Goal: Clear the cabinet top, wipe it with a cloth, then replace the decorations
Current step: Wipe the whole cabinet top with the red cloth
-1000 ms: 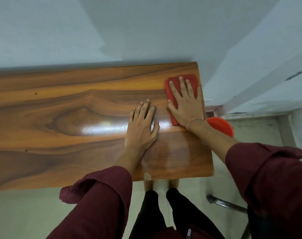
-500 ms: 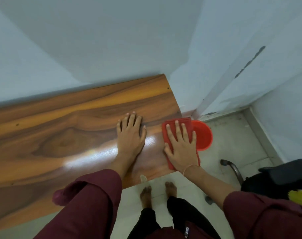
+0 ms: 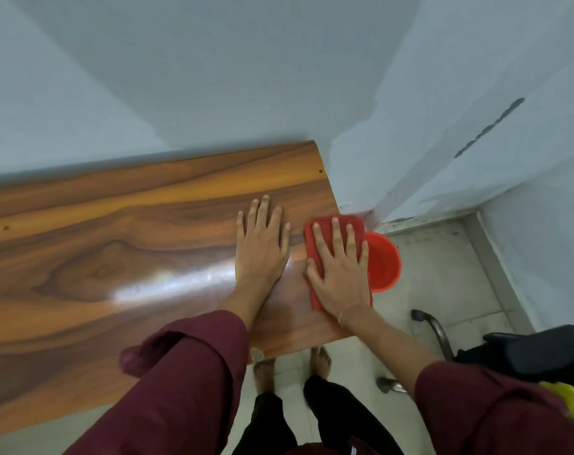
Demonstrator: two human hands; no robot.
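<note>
A glossy wood-grain cabinet top (image 3: pixel 115 257) fills the left and centre of the frame, with a folded red cloth (image 3: pixel 325 231) at its right end. A red bucket (image 3: pixel 384 264) sits just right, contents unclear. The right hand (image 3: pixel 339 270) presses the cloth, fingers spread; the left hand (image 3: pixel 261 244) lies flat on wood.

I see a red bucket (image 3: pixel 385 267) on the floor (image 3: pixel 443 274), close to the corner where two pale blue walls (image 3: pixel 213 77) meet. The floor has light tiles. The wall on the right has a row of dark marks (image 3: pixel 489 126) going up at a slant. Near the bucket, lower right, I see a black chair (image 3: pixel 535 353) with a bent metal leg (image 3: pixel 436 326). Something yellow-green (image 3: pixel 571 402) shows at the right edge. I cannot tell what it is.
</note>
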